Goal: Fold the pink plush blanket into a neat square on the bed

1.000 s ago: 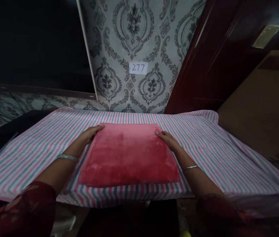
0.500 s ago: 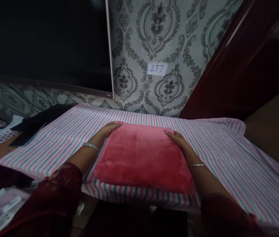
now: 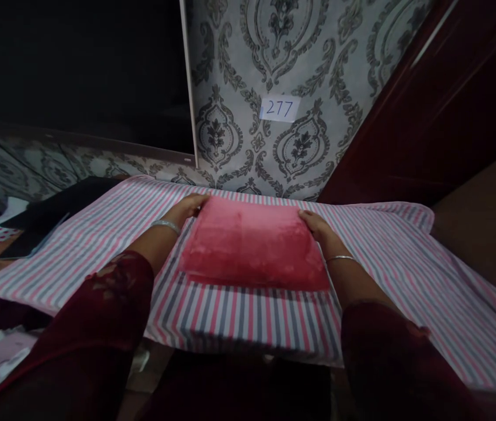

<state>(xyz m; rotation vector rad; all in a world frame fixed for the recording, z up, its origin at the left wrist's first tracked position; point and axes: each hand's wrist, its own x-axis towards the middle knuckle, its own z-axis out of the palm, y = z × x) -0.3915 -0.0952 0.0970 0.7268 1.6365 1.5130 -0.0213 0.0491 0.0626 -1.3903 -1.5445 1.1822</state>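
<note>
A folded pink-red plush cloth [image 3: 252, 245] lies on the striped cover, with layers showing along its near edge. At its far left corner, my left hand [image 3: 191, 204] is closed on the edge, with its fingers partly hidden. My right hand [image 3: 315, 223] grips the far right corner, its thumb on top and the other fingers mostly out of sight. A bangle circles each wrist. Pink, grey and white stripes run across the cover [image 3: 239, 318], which shows in front of the cloth and on both sides.
Behind the table stand a patterned wall with a paper label [image 3: 279, 109] reading 277 and a large dark screen [image 3: 76, 70]. A dark red glossy panel [image 3: 409, 117] slants at the right. Black flat items [image 3: 33, 240] lie at the left.
The folded cloth has moved away from the table's near edge toward the wall, with both hands still on its far corners. More striped cover shows in front of it.
</note>
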